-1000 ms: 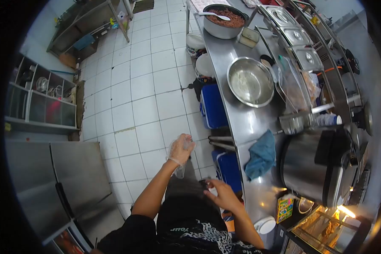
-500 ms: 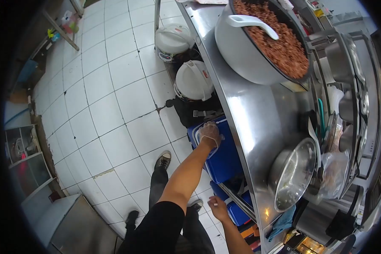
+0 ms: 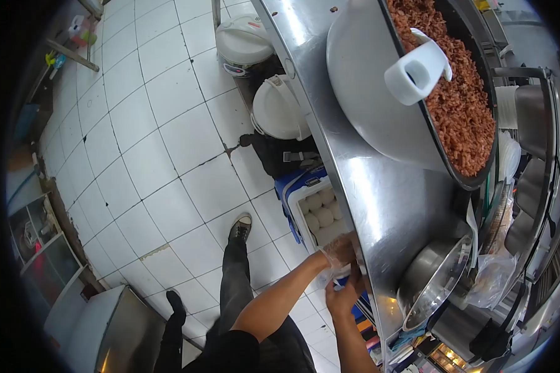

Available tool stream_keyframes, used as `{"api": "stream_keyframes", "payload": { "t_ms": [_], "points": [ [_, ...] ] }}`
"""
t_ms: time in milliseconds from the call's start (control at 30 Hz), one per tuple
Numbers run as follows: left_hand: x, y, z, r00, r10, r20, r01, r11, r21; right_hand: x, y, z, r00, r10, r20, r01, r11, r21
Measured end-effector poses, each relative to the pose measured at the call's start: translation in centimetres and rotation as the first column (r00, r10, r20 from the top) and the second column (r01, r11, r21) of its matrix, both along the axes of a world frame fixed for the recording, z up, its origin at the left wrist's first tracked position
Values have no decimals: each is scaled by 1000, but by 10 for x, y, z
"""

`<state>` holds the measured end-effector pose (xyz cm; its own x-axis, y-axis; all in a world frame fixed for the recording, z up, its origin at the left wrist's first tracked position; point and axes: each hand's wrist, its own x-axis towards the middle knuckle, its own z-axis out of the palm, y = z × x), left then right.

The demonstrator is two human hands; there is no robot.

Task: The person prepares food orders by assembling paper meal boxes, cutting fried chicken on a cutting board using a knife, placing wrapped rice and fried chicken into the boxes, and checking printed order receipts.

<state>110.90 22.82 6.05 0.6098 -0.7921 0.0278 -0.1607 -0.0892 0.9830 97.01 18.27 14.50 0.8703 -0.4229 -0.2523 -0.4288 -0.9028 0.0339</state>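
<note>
A blue cooler box [image 3: 298, 180] stands under the steel table with its white inside showing. Several round white balls [image 3: 318, 209] lie in rows in it; what they are made of I cannot tell. My left hand [image 3: 338, 251], in a clear plastic glove, is at the box's near end against the table edge, its fingertips hidden. Just below it is my bare right hand [image 3: 345, 297], thumb apart from the fingers, with part of the hand hidden under the table edge. The box's lid is out of sight.
On the steel table [image 3: 379, 193] stand a large pot of reddish-brown rice [image 3: 364, 93] with a white scoop [image 3: 410, 74], and a metal bowl [image 3: 426, 276]. Two lidded white buckets [image 3: 246, 37] sit on a low shelf. Another person's leg and shoe [image 3: 176, 304] show at lower left.
The blue lid has come off the cooler and the white balls inside now show. My left hand has moved toward me and right, beside my right hand. The view has shifted slightly.
</note>
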Motion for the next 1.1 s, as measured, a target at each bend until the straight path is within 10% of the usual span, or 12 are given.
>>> {"api": "stream_keyframes", "payload": {
  "t_ms": [67, 233, 433, 1100],
  "points": [
    [-14, -8, -22, 999, 36, -3, -37, 991, -129, -2, 1, 18, 991, -128, -27, 130, 986, 100],
    [0, -30, -90, 918, -343, -201, 397, 780, 484, -23, -6, 24, 995, -85, 49, 79, 992, 101],
    [-2, -67, -171, 945, -228, -237, 325, 541, 776, -27, -4, 27, 998, -20, 56, 20, 1000, 1],
    [-12, -98, -207, 984, -12, -179, 153, 577, 802, -40, 0, 24, 991, -59, 120, 61, 998, -14]
  ]
}}
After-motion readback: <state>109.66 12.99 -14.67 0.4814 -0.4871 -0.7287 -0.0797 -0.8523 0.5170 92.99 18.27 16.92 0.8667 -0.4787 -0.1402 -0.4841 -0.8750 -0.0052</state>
